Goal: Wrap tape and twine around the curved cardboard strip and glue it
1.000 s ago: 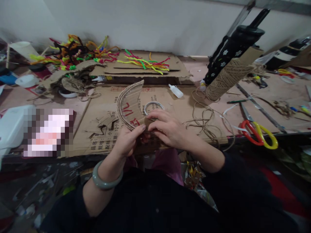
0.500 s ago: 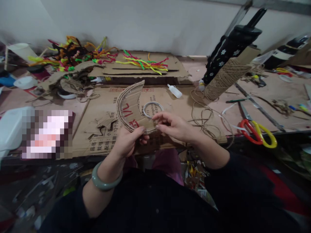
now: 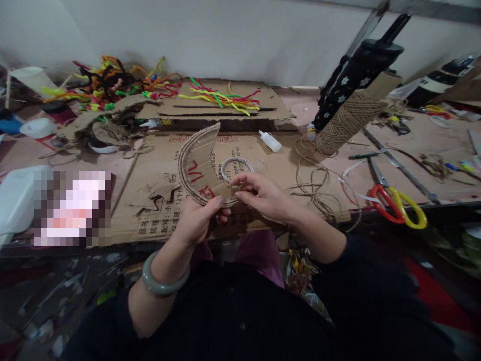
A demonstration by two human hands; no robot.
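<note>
Main risk I see from here: the cord [image 3: 183, 168] lifting or slipping off the outer rim of the curved cardboard piece [image 3: 202, 159]. Likely cause: uneven tension, or a weak bond; can't tell from here how it's fixed. Second: the loose twine [image 3: 313, 188] lies in crossing loops by the right forearm, so a pull could knot it or snag the scissors [image 3: 379, 175] close by. Scissor handles poke past the table edge, so a sleeve could knock them down. Too hard a squeeze could also crease the card.

Hands are near each other, not touching. Left hand [image 3: 201, 218] is clamped on the lower rim, thumb on top, fingers curled under. Right hand [image 3: 268, 198] is nearly closed, thumb and forefinger drawn in at the rim's right end; can't tell if they pinch cord or card. Piece is held up over the cardboard sheet [image 3: 150, 165], front and centre, white ring [image 3: 237, 160] just behind the right fingers.
</note>
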